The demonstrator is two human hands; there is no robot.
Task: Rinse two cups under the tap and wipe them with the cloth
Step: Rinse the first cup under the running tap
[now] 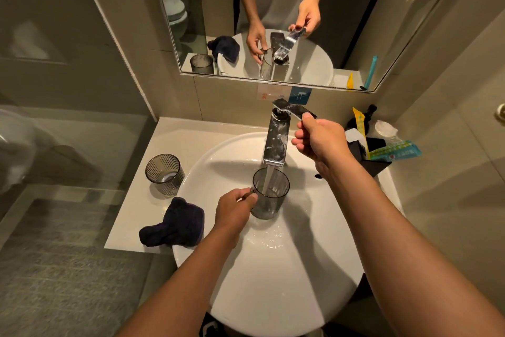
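Observation:
My left hand [235,207] pinches the rim of a grey ribbed cup [270,194] and holds it upright over the white basin [287,268]. Water streams from the chrome tap [276,142] straight into this cup. My right hand [319,138] grips the tap's lever [293,110], which is lifted and turned toward the right. A second grey ribbed cup [164,174] stands upright on the counter left of the basin. The dark blue cloth [175,223] lies crumpled on the counter's front edge, touching the basin rim.
A mirror [273,22] hangs above the counter. A black holder [369,151] with packaged toiletries sits right of the tap. A glass partition [68,145] stands left of the counter. The counter [136,213] is narrow on the left.

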